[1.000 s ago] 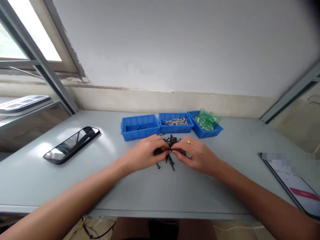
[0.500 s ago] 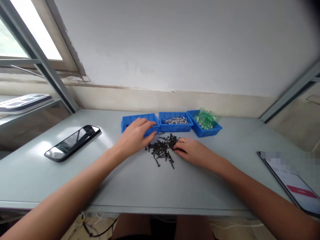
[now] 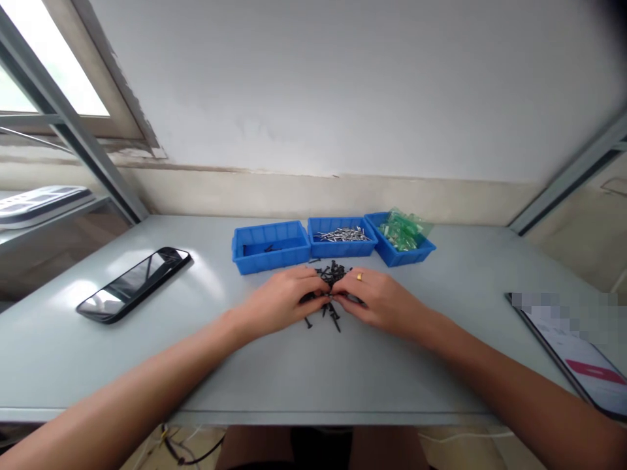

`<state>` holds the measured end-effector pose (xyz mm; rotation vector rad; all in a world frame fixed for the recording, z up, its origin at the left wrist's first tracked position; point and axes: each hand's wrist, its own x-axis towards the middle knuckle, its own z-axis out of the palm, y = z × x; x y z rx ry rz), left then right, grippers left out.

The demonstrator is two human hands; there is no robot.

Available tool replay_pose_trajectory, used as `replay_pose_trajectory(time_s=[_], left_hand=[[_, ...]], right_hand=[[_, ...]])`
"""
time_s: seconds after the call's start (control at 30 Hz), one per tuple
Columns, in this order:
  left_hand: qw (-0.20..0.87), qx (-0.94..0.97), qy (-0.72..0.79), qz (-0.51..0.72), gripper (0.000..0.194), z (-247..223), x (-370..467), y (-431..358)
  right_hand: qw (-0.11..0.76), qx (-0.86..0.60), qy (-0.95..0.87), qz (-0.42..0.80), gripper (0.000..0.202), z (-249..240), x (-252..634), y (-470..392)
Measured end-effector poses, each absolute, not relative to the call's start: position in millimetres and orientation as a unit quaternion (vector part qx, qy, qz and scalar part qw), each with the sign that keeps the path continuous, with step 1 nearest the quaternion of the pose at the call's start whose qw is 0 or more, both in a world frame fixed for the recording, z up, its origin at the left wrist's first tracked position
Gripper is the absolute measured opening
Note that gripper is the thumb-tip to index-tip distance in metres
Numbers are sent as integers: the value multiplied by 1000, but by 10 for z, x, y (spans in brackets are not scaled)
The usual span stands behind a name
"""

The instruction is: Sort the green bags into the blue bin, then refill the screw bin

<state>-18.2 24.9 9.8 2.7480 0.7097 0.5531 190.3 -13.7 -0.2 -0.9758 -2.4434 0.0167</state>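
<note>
A pile of black screws [image 3: 334, 271] lies on the grey table, partly covered by my hands. My left hand [image 3: 287, 295] reaches into its left side, the fingers and thumb closed around some of the screws. From the right, my right hand [image 3: 379, 295], with a gold ring, is bent over the pile, its fingertips pinched on screws and meeting those of my left hand. Just behind the pile, a blue bin [image 3: 272, 262] holds a few black screws [image 3: 270, 249]. How many screws are in my fingers is hidden.
A middle blue bin [image 3: 343, 249] holds silver nails or pins. The right blue bin [image 3: 409, 259] contains green plastic packets [image 3: 402, 228]. A black phone [image 3: 134, 285] lies left; another phone [image 3: 563, 346] lies right. Metal posts and a wall bound the grey table [image 3: 313, 378].
My left hand has moved from over the front of the left bin down and right to the screws. My right hand has shifted slightly inward at the pile. The view has tilted a little.
</note>
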Motion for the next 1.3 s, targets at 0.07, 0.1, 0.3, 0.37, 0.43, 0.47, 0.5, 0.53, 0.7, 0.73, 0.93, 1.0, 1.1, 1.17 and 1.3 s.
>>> replay_pose_trajectory(time_s=[0.07,0.1,0.3,0.37,0.43,0.47,0.5,0.53,0.7,0.73,0.93,1.0,1.1,1.17,1.3], left_hand=[[124,943,243,191,17,104,-183,248],[122,942,247,191,16,107,-185,248],[113,927,287,212,13,124,-198,253],[113,924,291,220,13,133,-198,248],[118,923,291,224,13,145,-195,238],[125,923,288,223,14,152,-193,233],[133,925,281,220,14,157,-190,227],[143,927,272,214,15,160,-188,222],[155,943,231,183,17,139,-182,221],[152,945,229,180,18,131,-184,227],[124,931,257,226,19,117,-205,251],[117,929,258,237,18,121,-204,242],[122,932,245,238,17,121,-198,228],[132,929,248,241,17,118,-196,225],[159,923,247,250,17,122,-197,225]], right_hand=[[272,-352,-895,3,15,8,1908,-140],[279,-354,-893,3,15,10,1914,-139],[268,-372,-889,17,15,1,1954,-118],[265,-370,-890,10,16,10,1957,-115],[284,-361,-888,-6,17,25,1953,-120],[299,-358,-885,-14,17,32,1948,-126],[314,-355,-881,-22,18,37,1941,-134],[327,-351,-877,-27,18,40,1933,-143],[347,-303,-887,-14,19,22,1902,-174],[344,-302,-889,-10,19,18,1906,-169],[298,-360,-884,6,17,-1,1965,-95],[265,-370,-890,12,16,-14,1961,-88],[228,-382,-895,18,14,-30,1932,-100],[221,-385,-896,22,14,-33,1917,-109],[235,-382,-893,26,13,-40,1920,-101]])
